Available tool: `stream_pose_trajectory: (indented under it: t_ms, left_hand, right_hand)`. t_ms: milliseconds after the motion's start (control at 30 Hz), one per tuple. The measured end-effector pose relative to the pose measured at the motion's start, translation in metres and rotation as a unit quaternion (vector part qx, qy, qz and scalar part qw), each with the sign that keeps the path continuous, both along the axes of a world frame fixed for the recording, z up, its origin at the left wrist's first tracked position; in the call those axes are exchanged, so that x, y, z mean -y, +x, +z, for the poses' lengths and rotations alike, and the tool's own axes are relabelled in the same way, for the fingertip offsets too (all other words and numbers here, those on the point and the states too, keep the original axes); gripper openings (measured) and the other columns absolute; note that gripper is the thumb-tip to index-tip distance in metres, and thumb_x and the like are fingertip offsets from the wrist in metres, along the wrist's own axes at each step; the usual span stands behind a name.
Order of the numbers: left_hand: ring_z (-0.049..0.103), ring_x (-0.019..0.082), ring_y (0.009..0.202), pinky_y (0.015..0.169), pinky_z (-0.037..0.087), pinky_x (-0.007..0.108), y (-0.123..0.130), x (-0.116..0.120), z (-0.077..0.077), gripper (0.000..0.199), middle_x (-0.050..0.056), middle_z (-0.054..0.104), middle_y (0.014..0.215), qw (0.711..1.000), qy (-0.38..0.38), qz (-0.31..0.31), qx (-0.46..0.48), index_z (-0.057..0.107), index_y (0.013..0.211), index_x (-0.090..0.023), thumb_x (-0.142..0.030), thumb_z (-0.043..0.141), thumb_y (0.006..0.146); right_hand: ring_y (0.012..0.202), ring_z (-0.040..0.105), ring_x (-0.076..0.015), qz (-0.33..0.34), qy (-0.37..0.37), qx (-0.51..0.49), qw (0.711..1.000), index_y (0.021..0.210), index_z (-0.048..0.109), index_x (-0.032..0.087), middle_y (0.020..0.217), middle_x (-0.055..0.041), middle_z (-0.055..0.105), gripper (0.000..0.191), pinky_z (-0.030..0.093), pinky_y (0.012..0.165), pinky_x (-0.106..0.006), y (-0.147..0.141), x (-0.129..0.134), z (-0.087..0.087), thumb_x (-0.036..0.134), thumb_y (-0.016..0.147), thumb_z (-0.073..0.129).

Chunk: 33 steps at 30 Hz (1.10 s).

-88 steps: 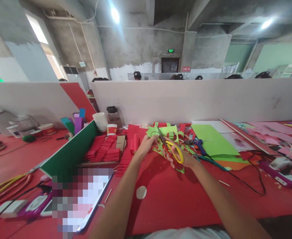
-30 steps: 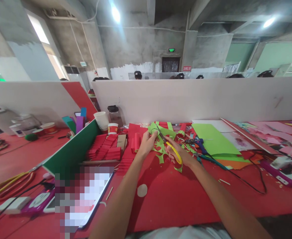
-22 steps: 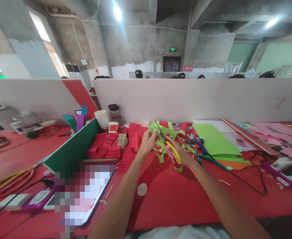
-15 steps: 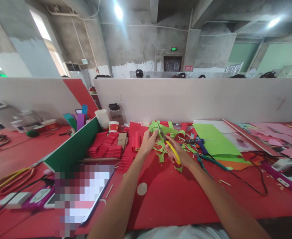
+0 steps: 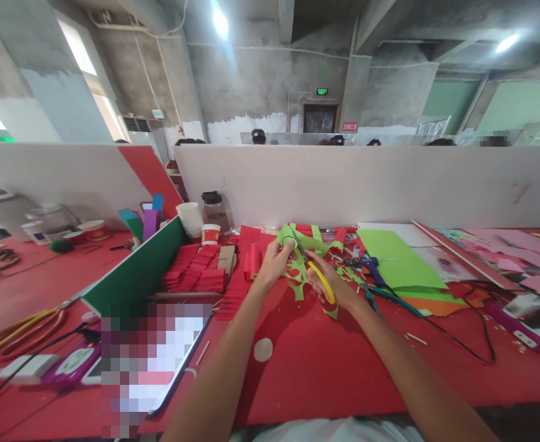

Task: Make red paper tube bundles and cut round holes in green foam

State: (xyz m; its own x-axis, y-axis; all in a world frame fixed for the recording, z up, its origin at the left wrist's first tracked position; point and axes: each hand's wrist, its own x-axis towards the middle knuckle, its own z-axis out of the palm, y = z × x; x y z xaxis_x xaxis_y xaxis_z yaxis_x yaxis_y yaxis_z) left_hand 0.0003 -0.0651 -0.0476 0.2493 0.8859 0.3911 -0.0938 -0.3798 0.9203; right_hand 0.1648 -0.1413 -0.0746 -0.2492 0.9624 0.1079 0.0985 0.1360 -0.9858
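Between the fingers of my left hand (image 5: pixel 275 263) is a piece of light green paper (image 5: pixel 313 241). My right hand (image 5: pixel 329 283) is closed around the yellow handles of a pair of scissors (image 5: pixel 321 281), whose blades lie at the green paper beside my left fingertips. Cut green scraps (image 5: pixel 299 290) with curved edges lie under and around both hands. A pale round disc (image 5: pixel 263 350) rests on the red table nearer to me.
Folded red paper (image 5: pixel 196 270), cups and a bottle (image 5: pixel 215 212) stand at the back left. A blurred tablet (image 5: pixel 169 362) lies left of my forearm. On the right are green sheets (image 5: pixel 396 258), a blue glue gun (image 5: pixel 374 269), pliers and a black cable.
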Motion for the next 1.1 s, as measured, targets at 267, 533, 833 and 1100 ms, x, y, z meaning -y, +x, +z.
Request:
stream_pose_trajectory:
  t_ms: [267,533,833,1100]
  left_hand:
    - [0.055,0.011,0.055,0.056,0.043,0.023,-0.003,0.000,0.001,0.033,0.000,0.060,0.063,0.999,-0.013,-0.017,-0.039,0.059,0.076,-0.016,-0.049,0.060,0.081]
    - [0.056,0.012,0.057,0.056,0.044,0.024,-0.004,-0.005,-0.003,0.031,0.002,0.062,0.064,0.998,-0.024,-0.021,-0.046,0.060,0.075,-0.016,-0.046,0.059,0.081]
    - [0.057,0.013,0.058,0.056,0.045,0.025,-0.002,0.003,0.000,0.037,0.002,0.062,0.065,0.998,-0.046,-0.031,-0.032,0.059,0.079,-0.016,-0.053,0.063,0.080]
    - [0.054,0.012,0.056,0.054,0.043,0.024,0.002,-0.002,-0.004,0.038,0.000,0.059,0.063,0.999,-0.033,-0.017,0.002,0.059,0.079,-0.016,-0.053,0.065,0.078]
  right_hand:
    - [0.039,0.033,-0.0070,0.021,0.049,0.029,0.998,0.149,0.034,0.028,0.059,0.0073,0.038,0.076,0.038,0.038,-0.021,0.010,-0.007,0.000,0.064,0.086,0.057]
    - [0.037,0.032,-0.0069,0.022,0.008,0.011,1.000,0.150,0.033,0.031,0.057,0.0067,0.040,0.079,0.039,0.034,-0.021,0.013,-0.007,0.001,0.064,0.083,0.060]
    - [0.037,0.037,-0.0073,0.007,0.022,0.009,1.000,0.150,0.033,0.030,0.059,0.0061,0.043,0.080,0.040,0.034,-0.021,0.010,-0.004,0.003,0.064,0.083,0.060]
    - [0.036,0.038,-0.0076,0.009,0.027,-0.006,1.000,0.151,0.031,0.028,0.057,0.0073,0.042,0.079,0.040,0.035,-0.022,0.007,-0.005,-0.003,0.062,0.086,0.058]
